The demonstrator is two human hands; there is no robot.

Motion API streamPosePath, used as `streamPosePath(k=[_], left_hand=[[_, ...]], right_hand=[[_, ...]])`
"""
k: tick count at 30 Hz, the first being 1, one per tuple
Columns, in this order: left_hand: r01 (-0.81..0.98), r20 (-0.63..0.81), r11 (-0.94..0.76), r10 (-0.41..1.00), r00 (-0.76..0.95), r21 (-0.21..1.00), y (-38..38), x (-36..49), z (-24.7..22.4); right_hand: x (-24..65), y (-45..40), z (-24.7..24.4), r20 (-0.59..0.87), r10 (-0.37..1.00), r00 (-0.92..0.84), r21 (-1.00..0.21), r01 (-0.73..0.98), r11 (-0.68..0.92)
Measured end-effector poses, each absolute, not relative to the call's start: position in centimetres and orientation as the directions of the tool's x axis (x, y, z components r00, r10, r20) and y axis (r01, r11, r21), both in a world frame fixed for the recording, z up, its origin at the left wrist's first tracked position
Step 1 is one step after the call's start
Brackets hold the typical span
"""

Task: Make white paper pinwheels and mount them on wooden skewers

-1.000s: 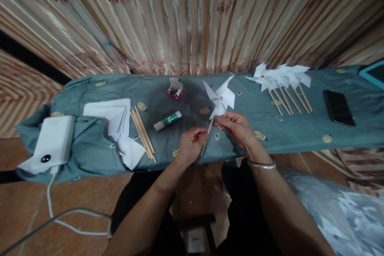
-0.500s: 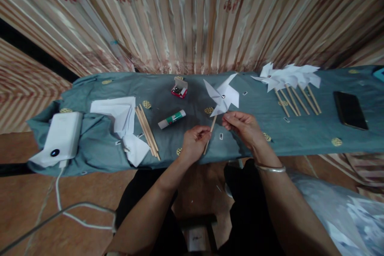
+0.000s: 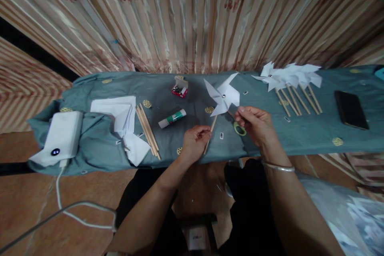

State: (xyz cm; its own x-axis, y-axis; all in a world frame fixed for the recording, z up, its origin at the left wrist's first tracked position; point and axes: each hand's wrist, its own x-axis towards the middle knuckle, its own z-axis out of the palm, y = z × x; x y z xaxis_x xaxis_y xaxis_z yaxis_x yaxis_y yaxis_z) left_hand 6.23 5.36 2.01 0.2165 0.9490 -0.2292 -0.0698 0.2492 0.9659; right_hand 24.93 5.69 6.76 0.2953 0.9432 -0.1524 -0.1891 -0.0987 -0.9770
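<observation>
Left of the pinwheel (image 3: 225, 97) lies a glue stick (image 3: 172, 119). The left hand (image 3: 195, 143) pinches the pinwheel's wooden stick, blades beyond the grip. Just right of the blades, the right hand (image 3: 257, 124) presses thumb and forefinger together; whether on anything, I cannot tell.

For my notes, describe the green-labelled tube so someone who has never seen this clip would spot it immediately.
On the long cloth-covered table, find the white pinwheel in the left hand. The tube lies between it and the loose wooden sticks. Its thick body, pale ends and green label set it apart from the thin, plain sticks.
</observation>
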Motion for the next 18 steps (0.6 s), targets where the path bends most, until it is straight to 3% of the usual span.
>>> streamPosePath(k=[6,12,18], left_hand=[[-0.070,-0.233,0.253,0.948,0.217,0.965,5.3,6.3,2.1],[-0.042,-0.259,0.278,0.931,0.256,0.960,5.1,6.1,2.5],[-0.030,-0.270,0.291,0.916,0.297,0.956,5.0,6.2,2.5]], right_hand=[[25.7,5.8,6.7,-0.075,0.919,0.386,-0.985,-0.169,-0.010],[27.2,6.6,5.6,0.090,0.767,0.635,-0.996,0.035,0.088],[27.6,7.0,4.7,0.045,0.788,0.614,-0.998,-0.007,0.062]])
